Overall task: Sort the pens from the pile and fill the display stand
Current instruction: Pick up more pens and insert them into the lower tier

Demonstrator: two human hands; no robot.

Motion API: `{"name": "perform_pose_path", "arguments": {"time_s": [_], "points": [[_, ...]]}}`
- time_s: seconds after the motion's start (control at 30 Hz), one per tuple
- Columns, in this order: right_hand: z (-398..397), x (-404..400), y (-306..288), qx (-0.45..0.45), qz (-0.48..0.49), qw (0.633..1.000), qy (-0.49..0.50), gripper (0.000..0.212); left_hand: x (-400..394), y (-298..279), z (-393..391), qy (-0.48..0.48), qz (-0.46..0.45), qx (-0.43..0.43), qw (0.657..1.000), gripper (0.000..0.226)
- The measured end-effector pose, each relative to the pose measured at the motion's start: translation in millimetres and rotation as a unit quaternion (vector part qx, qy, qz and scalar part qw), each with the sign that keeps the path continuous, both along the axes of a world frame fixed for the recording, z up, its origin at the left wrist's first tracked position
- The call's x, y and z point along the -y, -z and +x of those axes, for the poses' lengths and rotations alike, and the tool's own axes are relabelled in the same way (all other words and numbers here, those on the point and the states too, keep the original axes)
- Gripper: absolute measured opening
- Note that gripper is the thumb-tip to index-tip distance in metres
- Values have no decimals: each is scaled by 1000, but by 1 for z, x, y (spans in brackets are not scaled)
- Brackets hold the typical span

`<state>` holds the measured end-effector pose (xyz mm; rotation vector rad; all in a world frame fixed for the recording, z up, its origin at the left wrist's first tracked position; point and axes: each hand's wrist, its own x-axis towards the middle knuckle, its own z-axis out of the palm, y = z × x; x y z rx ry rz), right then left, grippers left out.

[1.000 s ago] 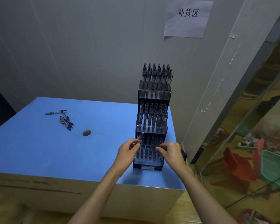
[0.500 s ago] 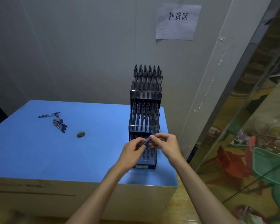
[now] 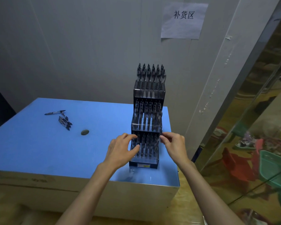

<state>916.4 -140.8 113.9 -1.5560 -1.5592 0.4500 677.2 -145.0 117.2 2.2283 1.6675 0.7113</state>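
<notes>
Lying at the far left of the blue tabletop (image 3: 31, 148) is a small pile of dark, clear-barrelled pens (image 3: 64, 121), with one more pen (image 3: 55, 112) sitting just behind it and a small grey-green round disc (image 3: 85, 132) resting to its right. Nearer the middle, the left hand (image 3: 120, 150) is reaching toward the lowest tier of the three-tiered dark plastic display stand (image 3: 147, 125), its fingers spread and lightly bent, clasping nothing. Pens are standing upright in all three tiers. Further right, the right hand (image 3: 174, 145) is pinching something dark at the stand's right edge; whether it is a pen is too blurred to tell. A white paper sign (image 3: 183, 20) is hanging on the wall above.
</notes>
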Motion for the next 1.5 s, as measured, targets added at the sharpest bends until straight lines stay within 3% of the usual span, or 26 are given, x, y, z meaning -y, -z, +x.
{"name": "perform_pose_path", "arguments": {"time_s": [0.33, 0.67, 0.93, 1.3, 1.5], "points": [[-6, -2, 23, 57, 3, 998, 16, 21, 6, 2, -8, -25, -23, 14, 999, 41], [-6, -1, 41, 98, -75, 992, -20, 19, 17, 9, -6, -50, -47, 17, 997, 38], [-17, -9, 10, 82, 4, 995, -54, 23, 20, -4, -11, -83, -44, 16, 995, 39], [-108, -16, -19, 131, 6, 976, -175, 41, 32, -31, -93, -156, 2, -25, 987, 59], [-193, -13, -16, 138, -4, 971, -197, 41, 51, -26, -178, -188, -13, -40, 981, 57]]}}
